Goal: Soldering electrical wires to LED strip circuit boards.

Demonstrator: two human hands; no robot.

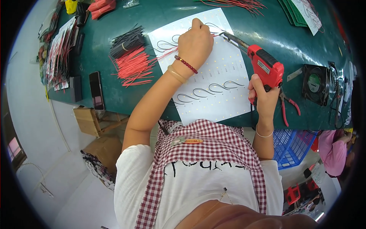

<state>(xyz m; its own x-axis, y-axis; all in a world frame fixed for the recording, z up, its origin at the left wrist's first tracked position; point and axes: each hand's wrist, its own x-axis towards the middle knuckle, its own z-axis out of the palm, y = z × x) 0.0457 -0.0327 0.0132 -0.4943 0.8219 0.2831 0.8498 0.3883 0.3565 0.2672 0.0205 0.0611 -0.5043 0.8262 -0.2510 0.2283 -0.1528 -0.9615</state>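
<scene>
Doing this neatly probably comes down to the left side keeping the red wire (166, 55) still while the tool's metal tip (228, 36) comes in steady from the right, fingers well off the metal. The left hand (196, 41) is bunched up over the white sheet (225, 103) on the green table (160, 15); its fingertips are hidden, so can't really tell what it's pinching. The right hand (264, 95) is wrapped snugly round the grip of the red gun-shaped tool (267, 65).
</scene>
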